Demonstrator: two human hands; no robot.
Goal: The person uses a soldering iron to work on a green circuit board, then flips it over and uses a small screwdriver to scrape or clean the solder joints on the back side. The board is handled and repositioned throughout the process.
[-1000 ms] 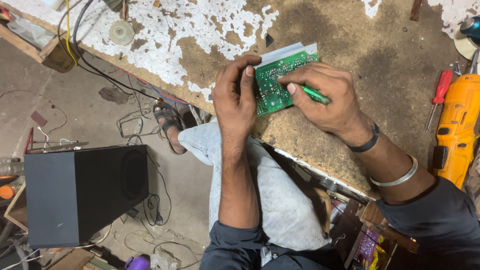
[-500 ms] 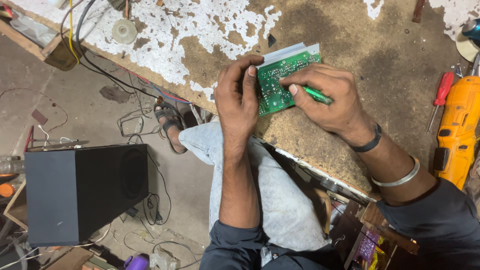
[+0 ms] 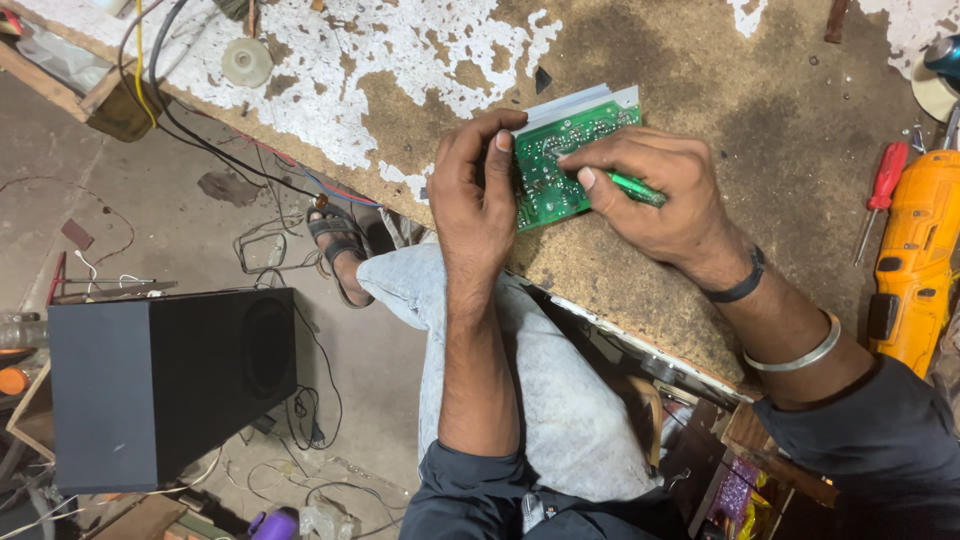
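- Green circuit board (image 3: 560, 170) sits at the near edge of the worn tabletop (image 3: 700, 80), solder side up, tilted a little.
- Left hand (image 3: 478, 190) has its grip closed on the board's left edge, thumb lying across the face.
- Right hand (image 3: 650, 190) is wrapped tight round a green tool (image 3: 632, 186), its tip hidden under the fingers, over the board.
- Red screwdriver (image 3: 885, 180) and orange power tool (image 3: 915, 270) lie well apart at right.
- Black speaker box (image 3: 170, 385) stands on the floor.
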